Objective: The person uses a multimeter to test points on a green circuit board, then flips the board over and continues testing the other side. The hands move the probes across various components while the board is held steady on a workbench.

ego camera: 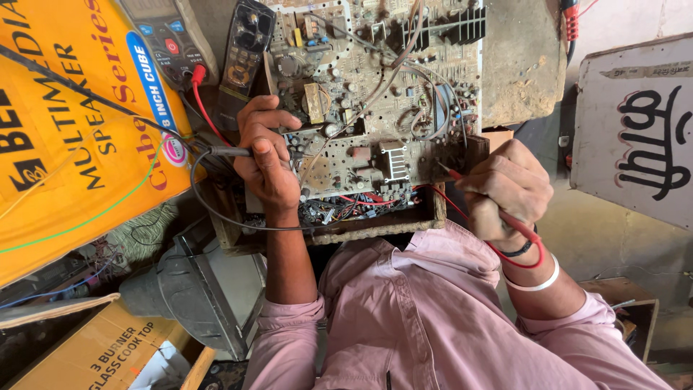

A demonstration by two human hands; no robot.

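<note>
While our left hand (268,167) pinches the black probe (229,152) against the left edge of the board (375,94), our right hand (505,189) holds the red probe (456,174), its tip touching the board's right side near the heat sink (393,160). Both grips are closed around their probes. The board lies bare on its wooden frame (375,230), components up. A meter (167,36) sits upper left, its red lead (206,108) plugged in. We judge the probing to be under way: both tips are placed, but the meter's display is out of view, so we cannot tell how far the checking has got.
</note>
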